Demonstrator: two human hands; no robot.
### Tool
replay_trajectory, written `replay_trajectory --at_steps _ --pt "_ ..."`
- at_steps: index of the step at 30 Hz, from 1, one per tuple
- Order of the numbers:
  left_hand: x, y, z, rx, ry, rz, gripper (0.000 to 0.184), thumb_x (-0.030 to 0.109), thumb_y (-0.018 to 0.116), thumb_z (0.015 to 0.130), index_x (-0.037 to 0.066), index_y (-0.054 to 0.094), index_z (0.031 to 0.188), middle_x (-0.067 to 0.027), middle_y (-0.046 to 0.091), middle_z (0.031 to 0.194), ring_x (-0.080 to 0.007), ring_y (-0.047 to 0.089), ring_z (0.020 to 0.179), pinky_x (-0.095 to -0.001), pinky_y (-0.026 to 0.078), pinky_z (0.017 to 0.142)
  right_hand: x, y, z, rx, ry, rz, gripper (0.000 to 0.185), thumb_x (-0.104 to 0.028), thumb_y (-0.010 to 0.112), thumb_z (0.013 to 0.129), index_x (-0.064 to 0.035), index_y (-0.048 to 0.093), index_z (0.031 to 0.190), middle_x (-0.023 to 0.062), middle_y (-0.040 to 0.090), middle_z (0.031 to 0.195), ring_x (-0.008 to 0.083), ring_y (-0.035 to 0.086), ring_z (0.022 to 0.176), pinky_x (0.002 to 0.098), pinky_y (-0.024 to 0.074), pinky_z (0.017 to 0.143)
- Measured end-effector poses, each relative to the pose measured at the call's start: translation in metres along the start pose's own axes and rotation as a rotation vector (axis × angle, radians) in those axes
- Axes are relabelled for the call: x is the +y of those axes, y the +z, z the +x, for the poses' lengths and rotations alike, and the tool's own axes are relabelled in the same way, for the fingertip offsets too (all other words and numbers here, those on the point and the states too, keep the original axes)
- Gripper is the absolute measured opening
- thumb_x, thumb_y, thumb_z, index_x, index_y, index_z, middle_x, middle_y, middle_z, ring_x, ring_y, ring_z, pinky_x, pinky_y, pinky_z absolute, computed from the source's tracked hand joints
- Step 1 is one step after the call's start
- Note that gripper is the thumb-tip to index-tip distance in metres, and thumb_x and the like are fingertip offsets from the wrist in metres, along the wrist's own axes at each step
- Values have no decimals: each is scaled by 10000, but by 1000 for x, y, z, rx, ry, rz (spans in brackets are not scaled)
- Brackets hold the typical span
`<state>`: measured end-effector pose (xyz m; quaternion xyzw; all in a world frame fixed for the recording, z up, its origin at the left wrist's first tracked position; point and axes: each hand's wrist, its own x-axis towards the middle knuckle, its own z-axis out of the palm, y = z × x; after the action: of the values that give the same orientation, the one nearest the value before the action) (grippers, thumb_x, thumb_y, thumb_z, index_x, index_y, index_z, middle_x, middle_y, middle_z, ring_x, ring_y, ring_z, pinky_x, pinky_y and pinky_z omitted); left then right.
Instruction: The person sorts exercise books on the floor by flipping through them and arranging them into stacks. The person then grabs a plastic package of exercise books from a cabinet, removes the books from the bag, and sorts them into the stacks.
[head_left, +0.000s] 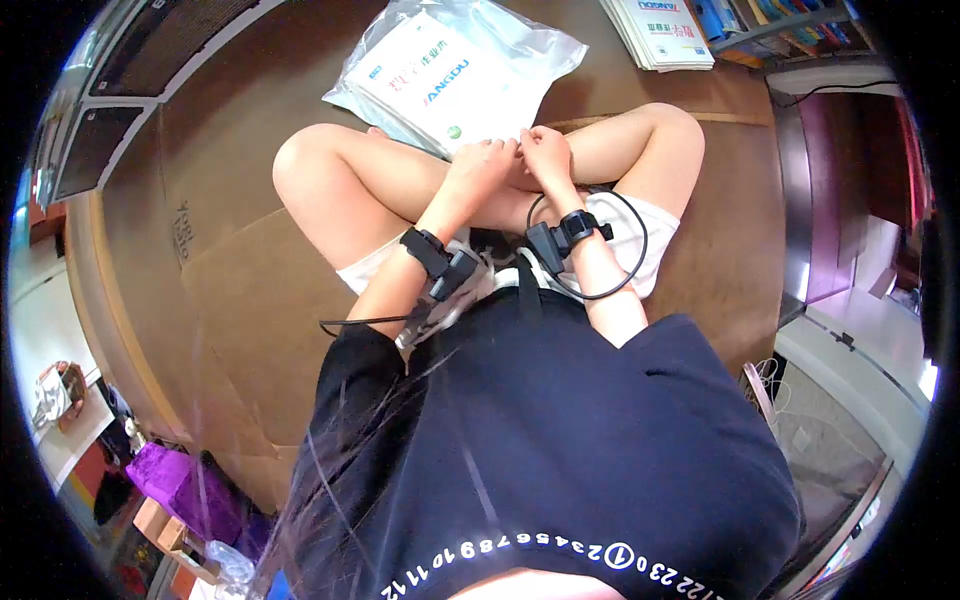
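Note:
A clear plastic bag (545,50) lies in front of my crossed legs, with white printed workbooks (425,75) inside it. My left hand (485,165) and my right hand (546,155) meet at the near edge of this bag, above my ankles. The fingers of both hands are bent and pinched close together, fingertips almost touching. Whatever lies between them is too small or too hidden to make out. On each wrist sits a black strapped device, the left one (438,262) and the right one (568,236), with black cables.
I sit on a brown cardboard-like surface (215,330). A stack of similar workbooks (660,38) lies at the far right, beside a shelf of books (765,25). A dark-panelled frame (150,60) stands at the far left. A purple cloth item (185,490) and boxes are lower left.

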<state>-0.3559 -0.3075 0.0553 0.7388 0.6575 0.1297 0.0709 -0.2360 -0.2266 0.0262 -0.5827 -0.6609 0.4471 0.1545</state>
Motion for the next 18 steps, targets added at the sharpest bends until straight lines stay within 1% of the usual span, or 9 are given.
replay_trajectory --at_steps 4,5,9,11,12,13,14,17,18 --pt "0 2 1 12 -20 17 52 110 513 819 69 532 845 -95 626 703 -254 661 684 -374 526 558 -6 -9 10 -65 89 193 359 -239 495 924 31 616 721 95 650 630 178 618 504 302 502 491" --pt "-3 3 2 18 -24 18 53 113 514 819 71 530 846 -95 624 702 -253 660 682 -375 525 557 -8 -12 17 -81 165 281 364 -251 498 922 24 591 701 97 626 631 164 598 500 289 479 467" --pt "-10 4 -1 -47 -91 -23 88 150 518 841 62 521 836 -117 631 698 -270 655 669 -386 517 558 -3 -31 64 -33 138 228 348 -249 483 924 35 605 763 109 633 673 175 616 539 287 491 493" --pt "-11 0 -6 -46 -123 -64 118 172 519 854 56 517 832 -130 633 693 -281 652 666 -391 513 560 3 -43 93 -27 194 300 346 -245 484 924 35 611 766 104 634 690 175 619 558 278 489 500" --pt "-12 1 -6 76 -86 -102 107 137 513 831 46 539 783 -140 618 629 -294 641 597 -403 502 522 0 -53 101 -20 202 229 344 -244 485 924 33 613 766 101 633 695 173 618 562 273 485 498" --pt "-11 -1 -5 62 -93 -109 114 146 515 834 45 539 786 -140 619 631 -295 641 599 -403 502 524 -1 -63 109 -12 211 156 341 -243 486 924 31 614 767 97 633 700 170 618 566 269 482 497" --pt "-9 -4 -3 47 -102 -116 122 155 517 837 44 539 790 -140 621 633 -295 641 602 -402 502 525 2 -69 118 -51 232 241 343 -246 485 925 24 617 759 90 632 696 163 616 563 261 480 499" --pt "-8 -6 -1 22 -127 -149 148 179 524 843 39 538 796 -149 621 640 -305 638 609 -407 497 528 15 -79 149 -2 233 138 341 -262 495 918 -2 625 740 75 624 666 147 614 553 260 467 467" --pt "-8 -7 -1 12 -137 -156 150 178 523 843 37 539 795 -152 621 641 -306 637 607 -409 495 527 19 -83 157 22 213 126 338 -270 502 914 -11 623 734 64 618 653 136 594 519 254 456 449"
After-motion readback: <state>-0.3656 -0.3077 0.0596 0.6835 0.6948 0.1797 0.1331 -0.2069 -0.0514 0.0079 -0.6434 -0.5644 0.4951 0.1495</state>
